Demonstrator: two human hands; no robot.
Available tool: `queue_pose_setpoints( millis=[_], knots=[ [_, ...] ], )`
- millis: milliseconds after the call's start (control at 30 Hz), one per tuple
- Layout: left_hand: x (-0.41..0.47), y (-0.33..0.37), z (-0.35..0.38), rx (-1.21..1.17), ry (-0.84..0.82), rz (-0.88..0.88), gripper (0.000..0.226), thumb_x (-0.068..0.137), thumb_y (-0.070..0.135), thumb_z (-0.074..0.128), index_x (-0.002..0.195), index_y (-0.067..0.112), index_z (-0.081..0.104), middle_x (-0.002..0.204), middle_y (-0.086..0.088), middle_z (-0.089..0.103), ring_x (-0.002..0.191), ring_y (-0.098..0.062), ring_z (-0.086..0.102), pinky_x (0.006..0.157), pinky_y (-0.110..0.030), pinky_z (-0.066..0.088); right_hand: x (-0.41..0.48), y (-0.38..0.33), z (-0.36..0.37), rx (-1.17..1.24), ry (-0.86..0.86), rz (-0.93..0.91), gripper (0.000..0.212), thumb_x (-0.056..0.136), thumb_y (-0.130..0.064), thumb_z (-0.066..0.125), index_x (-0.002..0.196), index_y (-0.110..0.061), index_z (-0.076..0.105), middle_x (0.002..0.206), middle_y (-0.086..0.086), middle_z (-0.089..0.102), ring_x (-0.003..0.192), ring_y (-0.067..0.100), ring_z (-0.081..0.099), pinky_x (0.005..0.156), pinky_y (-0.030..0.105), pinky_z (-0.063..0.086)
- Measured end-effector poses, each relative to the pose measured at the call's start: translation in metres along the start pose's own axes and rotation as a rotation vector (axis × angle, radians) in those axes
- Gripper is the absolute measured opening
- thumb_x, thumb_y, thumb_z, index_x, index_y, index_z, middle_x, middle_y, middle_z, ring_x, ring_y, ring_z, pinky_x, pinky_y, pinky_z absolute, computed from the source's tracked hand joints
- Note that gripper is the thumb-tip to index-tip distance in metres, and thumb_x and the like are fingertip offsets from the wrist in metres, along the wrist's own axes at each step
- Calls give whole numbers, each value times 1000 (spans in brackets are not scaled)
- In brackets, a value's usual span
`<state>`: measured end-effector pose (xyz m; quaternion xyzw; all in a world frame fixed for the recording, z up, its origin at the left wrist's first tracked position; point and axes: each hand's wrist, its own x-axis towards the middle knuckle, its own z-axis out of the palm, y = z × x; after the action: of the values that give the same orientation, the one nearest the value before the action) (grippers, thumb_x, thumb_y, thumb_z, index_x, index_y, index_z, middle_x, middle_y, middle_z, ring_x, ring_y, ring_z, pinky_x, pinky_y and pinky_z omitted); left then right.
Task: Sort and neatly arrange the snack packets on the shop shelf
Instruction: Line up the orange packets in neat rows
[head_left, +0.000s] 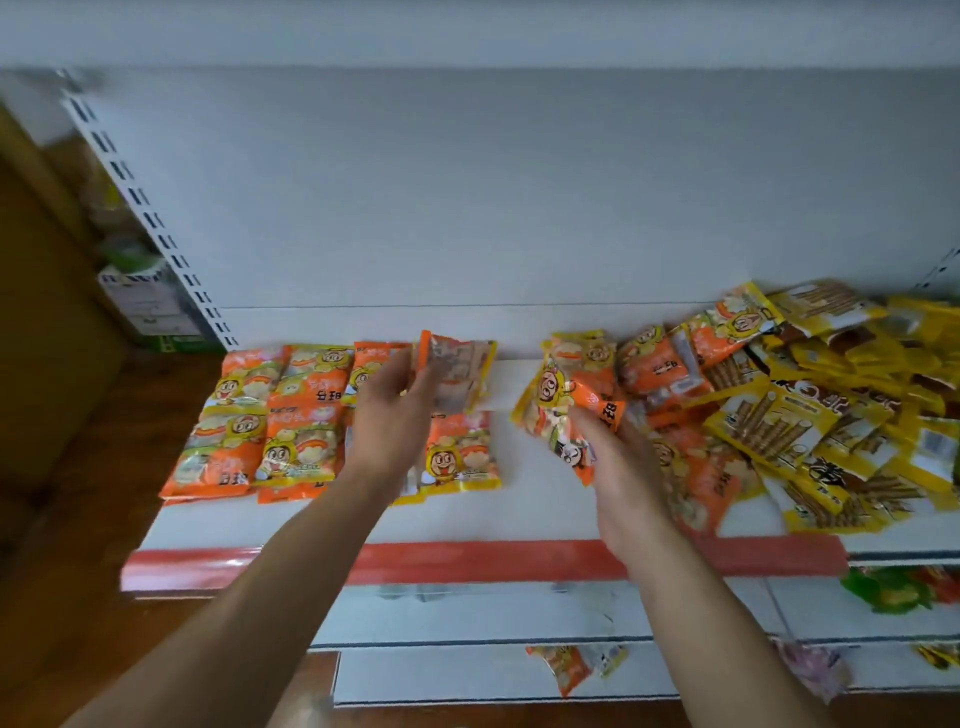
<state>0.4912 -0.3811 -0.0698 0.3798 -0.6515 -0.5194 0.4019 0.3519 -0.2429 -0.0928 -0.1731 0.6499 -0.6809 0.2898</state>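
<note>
The left hand (389, 421) pinched an orange packet (460, 371) over the tidy orange rows (270, 415). Right of these rows, the right hand (621, 457) gripped a second packet (563, 410). In my judgement each needed laying flat, with edges matching the rows.

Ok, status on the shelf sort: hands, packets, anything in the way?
Left hand holds an orange packet above the tidy rows. Right hand grips a bunch of orange packets. Mixed orange-and-yellow pile at right unsorted; nothing blocking.
</note>
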Motion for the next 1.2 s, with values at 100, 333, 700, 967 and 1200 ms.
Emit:
queue_pose_setpoints(
  millis=[100, 333, 700, 967, 1200],
  knots=[
    [-17, -5, -48, 123, 16, 157, 16, 98, 29, 57, 88, 28, 68, 69, 12, 58, 66, 0, 50, 61, -18, 37, -8, 15, 26, -79, -42, -56, 21, 91, -28, 63, 87, -46, 73, 87, -21, 73, 83, 1, 67, 71, 20, 50],
    [-30, -41, -84, 861, -31, 702, 27, 90, 8, 62, 115, 11, 72, 125, -4, 67, 119, -26, 61, 90, -44, 54, -16, 34, 75, -862, -167, -739, 63, 78, 10, 64, 135, -14, 57, 138, 3, 57, 129, 17, 50, 105, 29, 42],
    [-31, -67, -94, 1327, -622, 396, 79, 93, 69, 20, 154, 28, -11, 157, 7, -24, 144, -14, -29, 119, -38, -16, -5, 60, 85, -1465, -546, -585, 84, 94, -68, 24, 156, -18, -1, 162, -4, -15, 147, 15, -23, 121, 45, -8],
    [-3, -52, -81, 1141, -393, 458, 54, 104, 43, 19, 153, 22, 27, 161, -1, 19, 150, -20, 10, 123, -42, 6, 2, 40, 97, -1283, -321, -676, 53, 105, -34, 17, 153, -13, 27, 162, 2, 19, 151, 20, 7, 122, 42, 0],
    [28, -64, -64, 1221, -470, 268, 60, 102, 48, 14, 156, 26, 2, 164, 0, -8, 149, -19, -16, 122, -40, -5, 26, 38, 117, -1429, -332, -572, 56, 105, -38, 14, 156, -15, 10, 165, 3, -1, 151, 21, -8, 121, 48, -3]
  ],
)
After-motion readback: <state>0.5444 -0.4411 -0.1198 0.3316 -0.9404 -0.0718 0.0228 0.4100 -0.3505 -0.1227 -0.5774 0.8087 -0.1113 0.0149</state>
